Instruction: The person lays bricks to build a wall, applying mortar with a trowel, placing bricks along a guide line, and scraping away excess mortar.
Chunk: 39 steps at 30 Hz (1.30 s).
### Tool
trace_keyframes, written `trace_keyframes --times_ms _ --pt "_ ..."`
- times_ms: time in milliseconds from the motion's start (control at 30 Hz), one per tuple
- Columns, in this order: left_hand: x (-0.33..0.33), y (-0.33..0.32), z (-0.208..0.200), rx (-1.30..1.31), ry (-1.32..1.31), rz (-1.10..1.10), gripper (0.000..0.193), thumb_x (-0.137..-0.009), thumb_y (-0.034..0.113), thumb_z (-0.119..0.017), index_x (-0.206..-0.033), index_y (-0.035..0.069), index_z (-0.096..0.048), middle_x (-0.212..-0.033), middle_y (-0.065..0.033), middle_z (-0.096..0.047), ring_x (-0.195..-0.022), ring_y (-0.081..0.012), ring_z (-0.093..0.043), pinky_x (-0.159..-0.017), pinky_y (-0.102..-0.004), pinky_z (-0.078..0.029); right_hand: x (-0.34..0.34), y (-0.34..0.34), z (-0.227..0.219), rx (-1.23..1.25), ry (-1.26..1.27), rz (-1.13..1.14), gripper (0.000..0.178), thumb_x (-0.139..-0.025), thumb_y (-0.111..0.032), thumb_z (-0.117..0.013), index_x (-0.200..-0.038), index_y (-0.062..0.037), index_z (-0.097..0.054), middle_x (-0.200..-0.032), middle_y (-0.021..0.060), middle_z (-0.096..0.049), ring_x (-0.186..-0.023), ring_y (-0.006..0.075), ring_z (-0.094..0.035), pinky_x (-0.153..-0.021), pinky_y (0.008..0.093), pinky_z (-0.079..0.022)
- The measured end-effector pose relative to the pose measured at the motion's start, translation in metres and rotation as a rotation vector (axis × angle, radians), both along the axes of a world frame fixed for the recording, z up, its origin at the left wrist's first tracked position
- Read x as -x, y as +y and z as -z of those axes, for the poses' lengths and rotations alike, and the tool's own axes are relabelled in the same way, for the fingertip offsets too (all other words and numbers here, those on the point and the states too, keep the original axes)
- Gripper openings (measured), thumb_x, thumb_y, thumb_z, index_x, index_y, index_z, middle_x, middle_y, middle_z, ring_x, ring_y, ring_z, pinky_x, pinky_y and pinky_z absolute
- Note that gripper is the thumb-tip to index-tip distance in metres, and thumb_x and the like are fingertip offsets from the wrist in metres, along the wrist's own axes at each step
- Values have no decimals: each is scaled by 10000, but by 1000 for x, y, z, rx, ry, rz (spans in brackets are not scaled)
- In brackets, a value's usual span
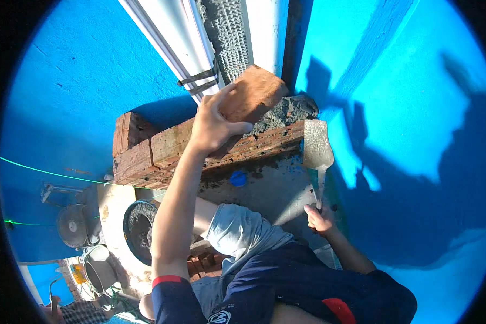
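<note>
left hand [213, 127] grips brick [252, 94] over mortar [286, 110] | right hand [318, 216] holds trowel [317, 151]

A brick [252, 95] sits on mortar [286, 110] atop the brick wall [162, 148], trowel [317, 156] at right.

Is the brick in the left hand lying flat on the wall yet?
No: the reddish clay brick sits tilted in the left hand, one end raised above the grey mortar.

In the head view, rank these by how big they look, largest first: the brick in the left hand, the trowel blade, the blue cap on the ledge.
1. Brick, gripped by the left hand.
2. Trowel blade, held by the right hand; it looks close to the brick in size, so their order is unsure.
3. Blue cap, clearly smallest.
</note>
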<state>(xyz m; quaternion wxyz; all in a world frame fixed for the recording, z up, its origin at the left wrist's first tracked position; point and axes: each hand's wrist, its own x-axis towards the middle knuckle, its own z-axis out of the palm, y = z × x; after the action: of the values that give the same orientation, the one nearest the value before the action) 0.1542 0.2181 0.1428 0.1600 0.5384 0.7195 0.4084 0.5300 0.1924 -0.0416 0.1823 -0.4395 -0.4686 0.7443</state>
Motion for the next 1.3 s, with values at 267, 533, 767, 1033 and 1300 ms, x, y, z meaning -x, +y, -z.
trace_keyframes --times_ms 267,533,767,1033,1300 --pt "-15 79 47 295 308 18 1017 -514 351 -896 -1423 226 -458 -1225 -149 -500 -1206 -324 -475 -1071 -436 -387 -12 17 -6 -179 -160 8 421 -967 -216 -603 -597 -130 -422 -489 -35 -409 -403 71 -405 -407 269 -294" --pt "-6 88 76 302 390 128 992 -530 367 -888 -1416 239 -460 -1243 -128 -477 -1215 -326 -428 -1078 -434 -363 1 24 -15 27 -122 130 378 -965 -209 -611 -638 -147 -432 -509 -54 -403 -398 53 -385 -396 258 -287" --pt "3 75 86 354 356 131 987 -527 290 -908 -1410 293 -467 -1281 -126 -448 -1248 -313 -405 -1103 -426 -354 2 23 2 120 -37 93 303 -974 -209 -593 -717 -148 -446 -514 -66 -343 -383 51 -316 -387 253 -233" --pt "4 46 3 -15 48 160 909 -543 135 -903 -1358 30 -514 -1230 -149 -608 -1148 -264 -575 -1038 -384 -436 25 39 -86 221 196 -107 253 -1028 -347 -456 -884 -140 -470 -602 -34 -396 -449 74 -369 -412 269 -343" --pt "-11 -42 -74 -123 -509 33 926 -557 -74 -823 -1400 11 -448 -1131 -96 -606 -1066 -215 -613 -948 -326 -499 96 48 -133 537 272 -98 206 -1023 -315 -470 -882 -168 -450 -689 -27 -447 -509 105 -456 -479 309 -410"
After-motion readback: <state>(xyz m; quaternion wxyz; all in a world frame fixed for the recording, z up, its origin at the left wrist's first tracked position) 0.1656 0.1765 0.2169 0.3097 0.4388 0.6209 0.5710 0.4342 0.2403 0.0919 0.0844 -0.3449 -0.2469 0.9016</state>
